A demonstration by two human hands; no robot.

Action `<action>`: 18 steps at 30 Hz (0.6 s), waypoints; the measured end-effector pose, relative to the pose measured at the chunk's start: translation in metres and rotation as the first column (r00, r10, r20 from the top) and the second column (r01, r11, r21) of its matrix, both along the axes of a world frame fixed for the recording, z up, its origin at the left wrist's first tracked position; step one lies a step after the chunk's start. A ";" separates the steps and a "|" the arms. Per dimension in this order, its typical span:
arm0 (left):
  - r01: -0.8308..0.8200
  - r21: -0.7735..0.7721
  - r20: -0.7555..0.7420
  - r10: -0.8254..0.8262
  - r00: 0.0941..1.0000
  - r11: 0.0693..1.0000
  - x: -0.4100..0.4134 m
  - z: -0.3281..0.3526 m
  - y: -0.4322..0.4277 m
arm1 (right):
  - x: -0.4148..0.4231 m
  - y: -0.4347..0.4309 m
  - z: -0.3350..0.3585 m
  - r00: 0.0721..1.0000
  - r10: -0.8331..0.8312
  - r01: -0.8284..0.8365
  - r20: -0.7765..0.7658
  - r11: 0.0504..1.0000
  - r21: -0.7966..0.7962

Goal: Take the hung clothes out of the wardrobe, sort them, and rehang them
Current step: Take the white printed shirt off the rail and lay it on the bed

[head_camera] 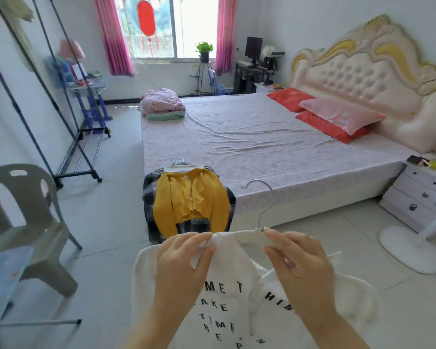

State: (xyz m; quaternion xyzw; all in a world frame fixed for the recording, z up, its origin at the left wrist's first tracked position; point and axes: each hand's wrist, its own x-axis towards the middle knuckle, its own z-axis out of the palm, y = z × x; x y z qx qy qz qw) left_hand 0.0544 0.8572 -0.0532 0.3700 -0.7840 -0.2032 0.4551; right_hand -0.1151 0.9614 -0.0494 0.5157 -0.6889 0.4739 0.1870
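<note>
Your left hand (186, 255) pinches the white top (224, 285) at the collar, and your right hand (300, 260) clamps the hanger (249, 238) arm. The hanger runs side to side between your grips, hook up and away toward the bed (262, 137). Beyond your grip, a yellow cardigan (186, 197) lies on a plaid shirt (149, 195), collar away.
</note>
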 end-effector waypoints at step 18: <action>-0.266 0.058 0.043 0.264 0.964 0.962 -0.099 -0.027 -0.312 | -0.114 -0.363 -0.028 0.924 0.327 -0.339 0.197 0.940 0.033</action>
